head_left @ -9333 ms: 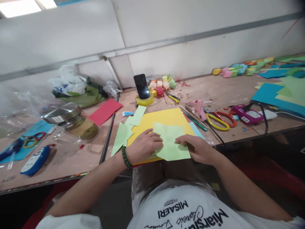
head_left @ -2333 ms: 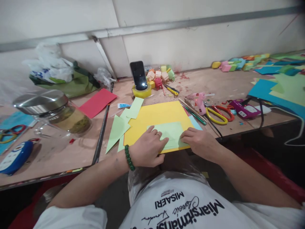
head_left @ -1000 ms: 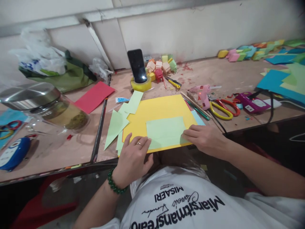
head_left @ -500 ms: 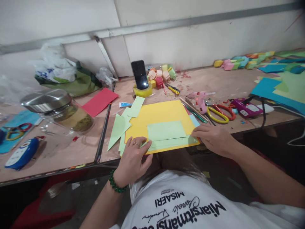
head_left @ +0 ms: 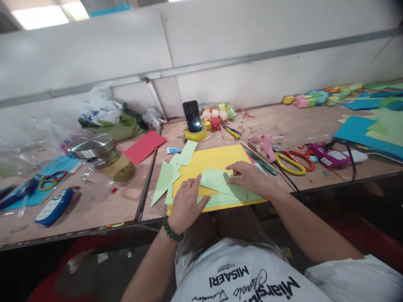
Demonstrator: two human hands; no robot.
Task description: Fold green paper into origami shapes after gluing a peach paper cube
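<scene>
A light green paper rectangle [head_left: 211,179] lies tilted on a yellow sheet [head_left: 217,156]. Its right part is covered by my right hand [head_left: 252,178], whose index finger and thumb reach left over it, apart from each other. My left hand [head_left: 186,200], with a ring and a green bead bracelet, rests by the paper's left end, thumb spread from the fingers. Another green strip [head_left: 217,199] lies along the near side of the yellow sheet. More green paper pieces [head_left: 166,178] overlap at the left of the sheet.
A phone [head_left: 192,116] leans in a yellow tape roll [head_left: 195,134]. To the right lie pencils [head_left: 260,159], a pink glue gun [head_left: 267,147], scissors [head_left: 291,163] and a purple power adapter [head_left: 329,154]. A glass jar [head_left: 118,167] and a blue-white cutter [head_left: 55,206] stand left.
My right hand has moved left from the sheet's right corner onto the green rectangle. That rectangle has turned slightly, its right end nearer me. The camera view has tilted up and shifted left.
</scene>
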